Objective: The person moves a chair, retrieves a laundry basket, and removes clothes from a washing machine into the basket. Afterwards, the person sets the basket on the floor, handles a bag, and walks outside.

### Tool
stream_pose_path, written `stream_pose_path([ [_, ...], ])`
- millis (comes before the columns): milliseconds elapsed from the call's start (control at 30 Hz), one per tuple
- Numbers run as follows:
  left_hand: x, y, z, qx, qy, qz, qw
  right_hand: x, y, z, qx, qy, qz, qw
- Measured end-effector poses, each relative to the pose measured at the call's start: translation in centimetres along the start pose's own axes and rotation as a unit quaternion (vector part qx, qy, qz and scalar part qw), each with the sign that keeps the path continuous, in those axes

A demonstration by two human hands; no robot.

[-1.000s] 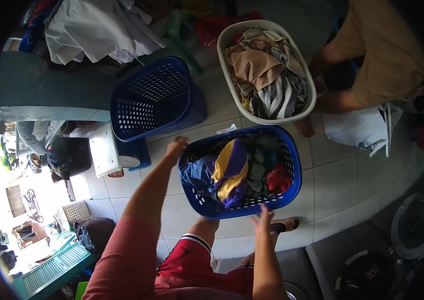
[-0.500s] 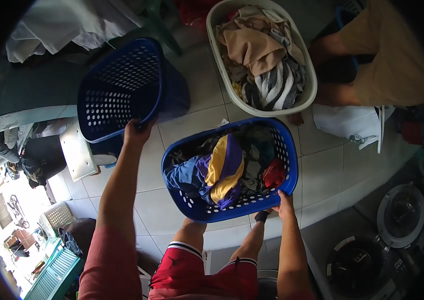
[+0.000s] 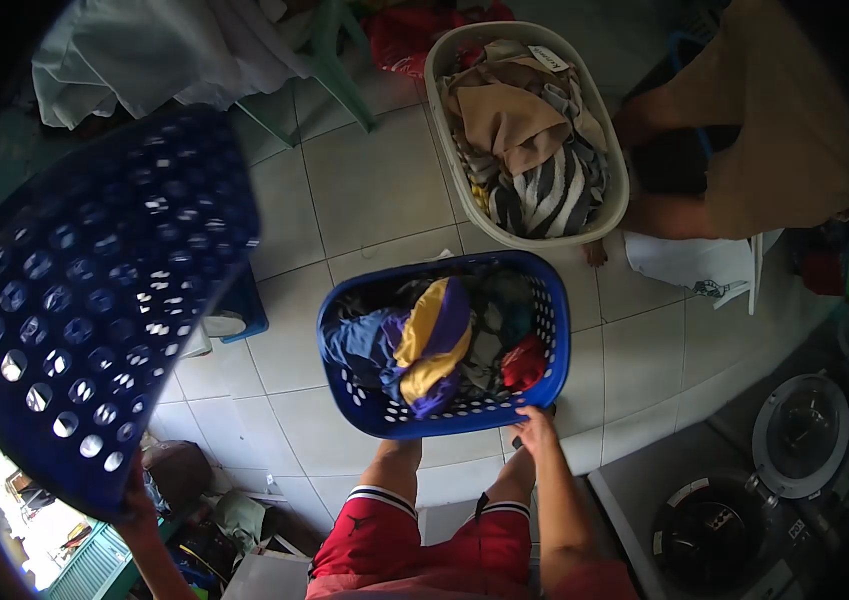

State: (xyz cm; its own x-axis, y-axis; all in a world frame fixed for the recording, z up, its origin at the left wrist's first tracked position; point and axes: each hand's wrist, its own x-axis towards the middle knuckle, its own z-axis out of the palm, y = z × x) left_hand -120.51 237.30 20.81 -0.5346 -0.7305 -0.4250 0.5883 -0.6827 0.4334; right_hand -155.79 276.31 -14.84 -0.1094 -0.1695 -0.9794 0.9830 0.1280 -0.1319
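Note:
My left hand (image 3: 139, 500), partly hidden and dark at the lower left, grips the rim of a blue perforated laundry basket (image 3: 104, 290). That basket is raised and tilted close to the camera, and no clothes show in it. Across the near rim of a second blue basket (image 3: 444, 428), my right hand (image 3: 536, 428) has its fingers hooked. Inside this one lie a purple and yellow garment (image 3: 436, 335), blue cloth (image 3: 362, 348), a red piece (image 3: 523, 363) and dark clothes. It stands in front of my legs.
A cream basket (image 3: 526, 242) heaped with clothes stands beyond. A seated person's legs (image 3: 714, 130) are to its right. Front-loading washers (image 3: 709, 530) line the lower right. A green chair (image 3: 329, 75) and a red bag (image 3: 414, 40) are at the back.
My left hand has swung the upper blue basket left and toward me, lifting it close to the camera. The filled basket has shifted slightly left in view, with my right hand still at its rim.

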Motion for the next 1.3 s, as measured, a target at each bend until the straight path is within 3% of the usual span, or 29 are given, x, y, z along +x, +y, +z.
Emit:
stream_pose_path([
  [33, -0.9, 1.0, 0.3, 0.0, -0.003, 0.001, 1.0, 0.1, 1.2, 1.6, 0.005, -0.016, -0.006, 1.0],
  [133, -3.3, 2.6, 2.0, -0.055, 0.037, 0.119, 0.991, -1.2, 2.9, 7.6, 0.037, -0.047, -0.04, 0.997],
  [167, -4.0, 2.6, 2.7, 0.122, 0.149, 0.218, 0.957, -0.8, 3.5, 9.5, 0.05, -0.045, -0.031, 0.997],
  [200, -4.4, 2.3, 3.1, 0.123, 0.15, 0.223, 0.955, -0.3, 4.1, 11.3, 0.063, -0.043, -0.021, 0.997],
  [267, -5.4, 1.7, 3.7, 0.26, 0.214, 0.295, 0.894, 1.9, 5.5, 14.6, 0.125, -0.075, -0.052, 0.988],
  [300, -7.4, 3.5, 2.7, 0.162, 0.072, 0.174, 0.969, 2.8, 5.8, 16.6, 0.146, -0.077, -0.065, 0.984],
  [400, -10.4, 3.4, 1.7, 0.171, 0.165, 0.238, 0.942, 5.2, 5.7, 22.7, 0.172, -0.084, -0.084, 0.978],
  [467, -12.2, 3.2, 0.4, 0.197, 0.174, 0.248, 0.932, 4.3, 4.3, 26.6, 0.143, -0.135, -0.081, 0.977],
  [567, -13.9, 2.1, -1.3, 0.058, 0.225, 0.266, 0.936, 5.0, 2.1, 29.1, 0.079, -0.236, 0.022, 0.968],
  [600, -14.5, 2.0, -1.8, 0.052, 0.226, 0.275, 0.933, 4.2, 0.7, 30.0, 0.086, -0.18, 0.129, 0.971],
  [633, -14.7, 1.5, -1.7, 0.024, 0.22, 0.261, 0.94, 1.7, -0.1, 30.3, -0.049, -0.176, 0.043, 0.982],
  [700, -16.3, 2.0, -4.1, -0.022, 0.195, 0.252, 0.948, -1.9, -1.5, 28.8, -0.258, -0.185, -0.101, 0.943],
  [733, -15.9, 1.7, -3.4, -0.111, 0.195, 0.241, 0.944, -2.6, -2.1, 26.5, -0.331, -0.198, -0.157, 0.909],
  [800, -16.0, 2.0, -5.3, -0.112, 0.227, 0.288, 0.924, -1.9, -1.9, 19.9, -0.377, -0.136, -0.229, 0.887],
  [867, -15.7, 1.7, -5.8, -0.137, 0.229, 0.304, 0.914, -5.3, -1.8, 13.1, -0.382, -0.044, -0.159, 0.909],
  [900, -16.0, 2.0, -6.7, -0.175, 0.244, 0.266, 0.916, -7.2, -1.5, 9.6, -0.384, -0.022, -0.139, 0.912],
  [933, -15.8, 1.9, -6.4, -0.212, 0.272, 0.261, 0.902, -9.1, -1.6, 6.5, -0.489, 0.048, -0.108, 0.864],
  [1000, -16.0, 1.5, -7.9, -0.198, 0.239, 0.275, 0.91, -10.3, -0.5, -1.7, -0.586, 0.079, -0.12, 0.797],
  [1033, -16.0, 1.5, -8.7, -0.219, 0.264, 0.252, 0.905, -13.0, -1.5, -2.5, -0.527, 0.076, -0.006, 0.846],
  [1100, -16.8, 1.2, -11.3, -0.258, 0.288, 0.224, 0.895, -15.9, -1.3, -3.8, -0.474, 0.099, -0.013, 0.875],
  [1133, -17.2, 1.0, -14.0, -0.249, 0.316, 0.208, 0.892, -17.0, -1.9, -3.0, -0.455, 0.059, 0.02, 0.888],
  [1167, -17.5, 0.7, -15.9, -0.267, 0.334, 0.189, 0.884, -16.9, -2.3, -2.2, -0.436, 0.116, 0.045, 0.891],
  [1233, -18.1, 1.2, -12.7, -0.242, 0.387, 0.148, 0.877, -16.3, -2.9, 1.1, -0.481, 0.078, 0.014, 0.873],
  [1267, -18.5, 1.1, -15.0, -0.267, 0.342, 0.11, 0.894, -16.2, -3.2, 2.3, -0.492, 0.059, -0.02, 0.868],
  [1300, -19.2, 0.5, -17.2, -0.266, 0.356, 0.101, 0.89, -15.8, -3.4, 4.0, -0.496, 0.04, -0.06, 0.865],
])
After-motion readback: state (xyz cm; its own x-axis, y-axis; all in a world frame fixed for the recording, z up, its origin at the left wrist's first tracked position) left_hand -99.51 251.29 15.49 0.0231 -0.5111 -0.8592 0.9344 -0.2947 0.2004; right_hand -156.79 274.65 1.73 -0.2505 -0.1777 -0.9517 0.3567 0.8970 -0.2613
